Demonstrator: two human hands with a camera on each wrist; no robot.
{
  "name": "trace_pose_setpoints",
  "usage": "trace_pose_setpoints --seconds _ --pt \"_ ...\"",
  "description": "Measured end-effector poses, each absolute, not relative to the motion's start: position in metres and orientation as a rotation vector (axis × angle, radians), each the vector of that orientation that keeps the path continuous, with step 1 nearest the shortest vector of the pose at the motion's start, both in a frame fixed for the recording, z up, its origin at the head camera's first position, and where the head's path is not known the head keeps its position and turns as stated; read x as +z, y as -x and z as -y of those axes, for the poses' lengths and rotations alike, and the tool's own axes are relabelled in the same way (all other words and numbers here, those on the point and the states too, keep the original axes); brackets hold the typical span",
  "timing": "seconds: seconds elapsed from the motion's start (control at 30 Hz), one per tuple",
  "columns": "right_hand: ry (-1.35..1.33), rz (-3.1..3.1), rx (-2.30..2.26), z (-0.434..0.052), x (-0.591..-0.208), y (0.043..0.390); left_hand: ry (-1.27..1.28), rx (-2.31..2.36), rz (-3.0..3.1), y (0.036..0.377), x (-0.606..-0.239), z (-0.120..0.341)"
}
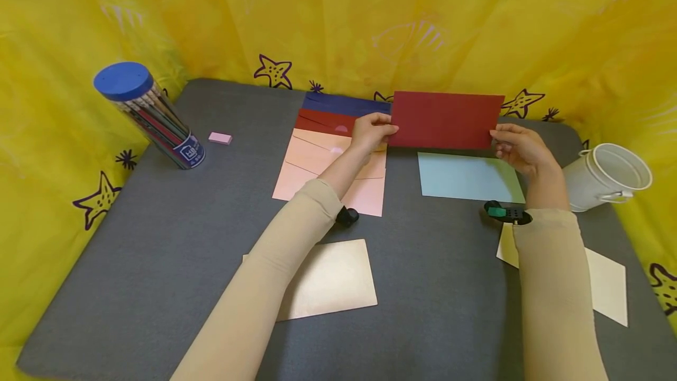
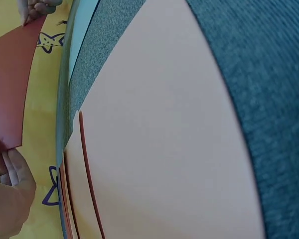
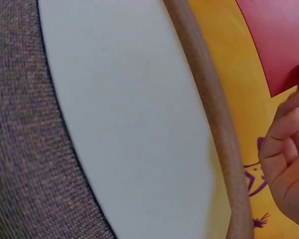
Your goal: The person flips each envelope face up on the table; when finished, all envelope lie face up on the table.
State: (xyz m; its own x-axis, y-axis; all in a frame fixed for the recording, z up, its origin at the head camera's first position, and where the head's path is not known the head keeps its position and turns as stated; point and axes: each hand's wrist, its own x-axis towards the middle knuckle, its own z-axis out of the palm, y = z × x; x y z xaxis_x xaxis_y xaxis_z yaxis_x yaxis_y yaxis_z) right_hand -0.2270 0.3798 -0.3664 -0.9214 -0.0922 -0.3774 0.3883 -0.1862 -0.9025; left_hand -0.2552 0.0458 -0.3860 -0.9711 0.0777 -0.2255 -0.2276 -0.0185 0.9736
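From the head camera, the left hand pinches the left edge of a dark red envelope. The right hand pinches its right edge. The envelope is held up off the gray tabletop, above a light blue sheet. To the left lies a pile of pink, red and blue envelopes. A tube of pencils with a blue lid stands far left, and a white bucket sits far right.

From the left wrist camera, the red envelope looks thin and bends a little. The left hand's fingers curl onto its near end. A big pink envelope lies flat below.

From the right wrist camera, the right hand's fingers nip a corner of the red envelope, over the blue sheet.

The envelope looks very light and floppy. It could crease easily, so holding both short edges gently seems best.
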Motion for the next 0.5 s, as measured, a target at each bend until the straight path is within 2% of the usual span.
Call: trace_pose_setpoints --seconds 0.5 --pt "-0.137 -1.577 -2.309 -0.3865 -0.3668 0.2231 0.095 2.045 -2.189 0.2525 -0.3873 -0.0411"
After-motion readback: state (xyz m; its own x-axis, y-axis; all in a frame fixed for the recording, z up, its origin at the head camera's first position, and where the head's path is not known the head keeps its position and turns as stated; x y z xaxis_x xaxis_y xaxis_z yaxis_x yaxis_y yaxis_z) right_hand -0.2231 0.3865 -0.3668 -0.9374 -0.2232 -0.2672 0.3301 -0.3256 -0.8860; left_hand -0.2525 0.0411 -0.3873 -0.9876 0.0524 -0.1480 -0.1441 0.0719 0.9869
